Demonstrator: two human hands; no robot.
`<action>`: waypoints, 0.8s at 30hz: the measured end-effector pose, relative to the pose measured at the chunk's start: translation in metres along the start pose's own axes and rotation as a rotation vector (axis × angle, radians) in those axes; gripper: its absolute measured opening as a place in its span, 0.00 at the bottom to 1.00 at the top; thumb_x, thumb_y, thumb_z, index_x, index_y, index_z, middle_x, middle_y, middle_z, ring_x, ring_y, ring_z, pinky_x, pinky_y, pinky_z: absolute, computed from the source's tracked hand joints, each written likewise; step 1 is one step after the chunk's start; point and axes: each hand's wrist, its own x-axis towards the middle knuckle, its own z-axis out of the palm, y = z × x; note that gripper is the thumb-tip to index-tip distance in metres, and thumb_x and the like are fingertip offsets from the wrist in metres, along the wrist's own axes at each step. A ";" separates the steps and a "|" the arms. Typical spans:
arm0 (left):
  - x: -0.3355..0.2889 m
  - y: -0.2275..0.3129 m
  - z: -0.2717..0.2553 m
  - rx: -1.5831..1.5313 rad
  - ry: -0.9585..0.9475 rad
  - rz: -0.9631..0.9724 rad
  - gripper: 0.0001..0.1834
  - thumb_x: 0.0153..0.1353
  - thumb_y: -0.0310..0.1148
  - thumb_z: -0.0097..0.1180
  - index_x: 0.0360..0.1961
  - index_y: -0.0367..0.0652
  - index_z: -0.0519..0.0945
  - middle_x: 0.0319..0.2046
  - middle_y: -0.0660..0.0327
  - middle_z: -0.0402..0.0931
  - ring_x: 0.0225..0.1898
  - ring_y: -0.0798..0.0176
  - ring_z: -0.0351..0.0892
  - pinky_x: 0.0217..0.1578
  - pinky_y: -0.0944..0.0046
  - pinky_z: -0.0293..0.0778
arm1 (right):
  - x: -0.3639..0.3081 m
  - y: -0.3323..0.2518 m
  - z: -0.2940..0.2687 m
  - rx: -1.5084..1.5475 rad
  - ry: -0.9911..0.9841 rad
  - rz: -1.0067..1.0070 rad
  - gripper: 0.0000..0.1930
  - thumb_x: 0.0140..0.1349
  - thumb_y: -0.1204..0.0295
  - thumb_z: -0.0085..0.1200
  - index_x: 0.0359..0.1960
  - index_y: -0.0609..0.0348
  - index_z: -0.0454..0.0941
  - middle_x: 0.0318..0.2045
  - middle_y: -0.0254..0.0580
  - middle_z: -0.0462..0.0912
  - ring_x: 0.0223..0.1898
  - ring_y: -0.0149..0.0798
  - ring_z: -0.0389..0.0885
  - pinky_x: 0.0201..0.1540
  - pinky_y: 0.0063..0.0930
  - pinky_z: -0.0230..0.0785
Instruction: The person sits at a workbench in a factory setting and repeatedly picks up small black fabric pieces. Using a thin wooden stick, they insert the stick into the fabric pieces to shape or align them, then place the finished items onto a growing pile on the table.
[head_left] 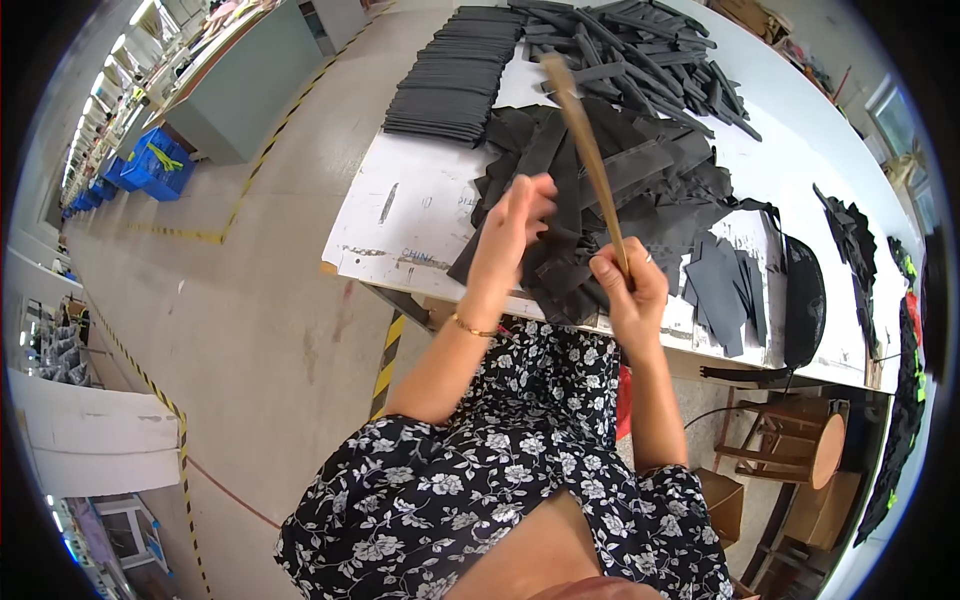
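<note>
In my right hand [632, 290] is a long, thin wooden stick [598, 172], gripped near its lower end. It points up and away from me, slightly blurred at its far end. Just left of it my left hand [512, 225] is raised with the fingers apart and nothing seen in it; the fingertips are a little blurred. Below both hands a loose heap of flat black fabric pieces [645, 165] covers the near part of the white table [375, 225], some hanging over the edge.
Behind the heap stand a neat stack of black strips [450, 85] and a pile of narrow black fabric tubes [665, 75]. To the right lie cut dark pieces [720, 290] and a black pouch [803, 300]. A wooden stool [790, 448] is beneath the table; blue crates [158, 165] are far left.
</note>
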 end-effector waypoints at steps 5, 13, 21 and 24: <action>-0.011 0.054 0.024 0.700 -0.795 0.335 0.29 0.59 0.42 0.65 0.54 0.32 0.74 0.37 0.59 0.80 0.40 0.70 0.78 0.45 0.67 0.73 | 0.022 -0.007 -0.019 -0.176 -0.135 -0.153 0.03 0.57 0.80 0.59 0.32 0.66 0.79 0.31 0.38 0.74 0.29 0.31 0.73 0.30 0.22 0.64; -0.066 -0.004 0.045 0.390 -0.432 0.275 0.19 0.73 0.38 0.42 0.33 0.34 0.77 0.23 0.61 0.77 0.25 0.70 0.72 0.30 0.66 0.71 | 0.057 -0.017 -0.007 -0.067 0.292 -0.405 0.03 0.62 0.82 0.53 0.31 0.67 0.72 0.35 0.40 0.71 0.31 0.29 0.69 0.32 0.19 0.61; -0.162 -0.073 0.010 0.277 -0.703 -0.368 0.20 0.72 0.34 0.35 0.30 0.36 0.78 0.25 0.55 0.78 0.27 0.64 0.77 0.30 0.66 0.73 | 0.147 -0.068 -0.078 0.124 0.370 -0.147 0.11 0.70 0.67 0.51 0.42 0.62 0.78 0.20 0.22 0.66 0.19 0.17 0.57 0.21 0.13 0.47; -0.092 -0.002 0.001 0.115 -0.282 0.463 0.18 0.72 0.34 0.35 0.33 0.33 0.75 0.28 0.55 0.77 0.27 0.66 0.75 0.31 0.69 0.71 | 0.123 -0.065 -0.059 0.149 0.092 0.071 0.13 0.69 0.60 0.52 0.34 0.58 0.77 0.17 0.19 0.61 0.19 0.17 0.55 0.20 0.17 0.44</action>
